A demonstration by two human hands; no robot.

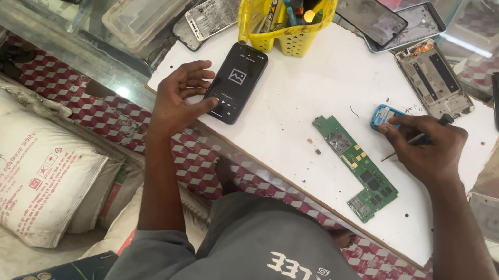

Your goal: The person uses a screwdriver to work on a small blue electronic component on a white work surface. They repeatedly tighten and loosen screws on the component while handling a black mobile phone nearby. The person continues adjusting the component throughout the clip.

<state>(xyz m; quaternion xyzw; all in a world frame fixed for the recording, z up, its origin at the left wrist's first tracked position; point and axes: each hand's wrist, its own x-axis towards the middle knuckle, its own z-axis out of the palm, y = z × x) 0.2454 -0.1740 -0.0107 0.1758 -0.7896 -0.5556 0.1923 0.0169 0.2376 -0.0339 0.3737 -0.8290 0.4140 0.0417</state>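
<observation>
Left hand (178, 99) open, thumb on the black smartphone (237, 82) just right of it. Right hand (425, 147) pinches a thin tool (420, 138), fingertips on the small blue part (384, 117) at its left; green circuit board (356, 166) lies below-left. Keep the tool low and brace the wrist on the white board (309, 83).

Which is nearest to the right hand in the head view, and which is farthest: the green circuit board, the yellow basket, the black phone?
From the right hand:
1. Green circuit board, just to its left on the white board.
2. Yellow basket, farther up and left.
3. Black phone, far left, under the left hand.
</observation>
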